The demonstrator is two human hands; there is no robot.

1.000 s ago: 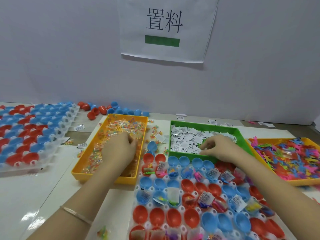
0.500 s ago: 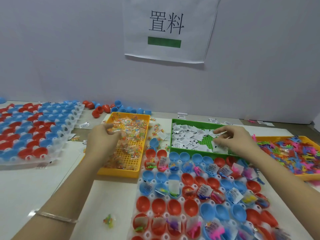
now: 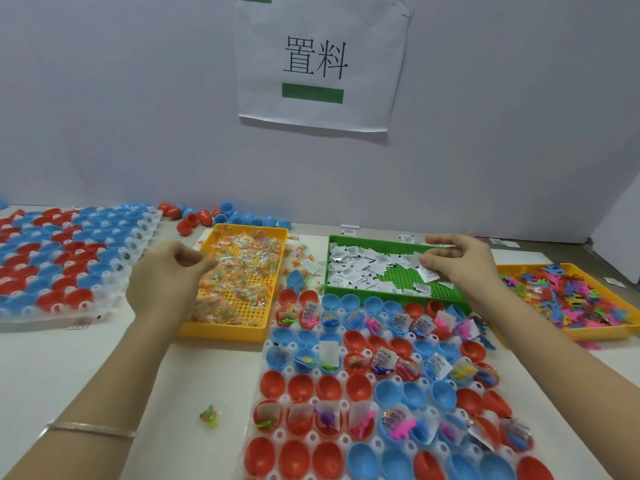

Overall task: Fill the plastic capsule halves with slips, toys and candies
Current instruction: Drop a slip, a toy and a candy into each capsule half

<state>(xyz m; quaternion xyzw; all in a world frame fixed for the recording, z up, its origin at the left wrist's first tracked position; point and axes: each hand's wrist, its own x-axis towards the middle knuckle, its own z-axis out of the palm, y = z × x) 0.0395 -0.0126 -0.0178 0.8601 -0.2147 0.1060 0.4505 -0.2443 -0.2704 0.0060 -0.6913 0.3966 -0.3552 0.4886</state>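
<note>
Left hand (image 3: 162,282) hovers over the near-left corner of the candy tray (image 3: 221,332), fingers curled inward. The blur at the fingertips hides whether a packet is in there, so I cannot tell. Right hand (image 3: 464,265) is up over the green tray (image 3: 394,299), forefinger and thumb drawn close, and a white scrap at the fingertip looks like a pinch of slips (image 3: 356,268).

Handling, as I judge it: the slips are featherweight folded paper that clings together, so a fingertip pinch at one edge is best. The candies (image 3: 242,268) come in slick, crinkly clear packets, best nipped by the wrapper edge. The toys (image 3: 571,299) look soft, rubbery and tangled, so lift one by a limb. The capsule halves (image 3: 301,388) are light, rigid shells sitting open side up in the clear rack (image 3: 313,439), right in front of the person.

The count: 3 supply trays, with the toy tray (image 3: 595,332) far right. There are 2 racks, the second rack (image 3: 145,233) well off to the left. In the near rack, 1 row shows 4 empty red halves, then 3 empty blue. 1 stray packet (image 3: 209,415) lies on the table beside the rack.
</note>
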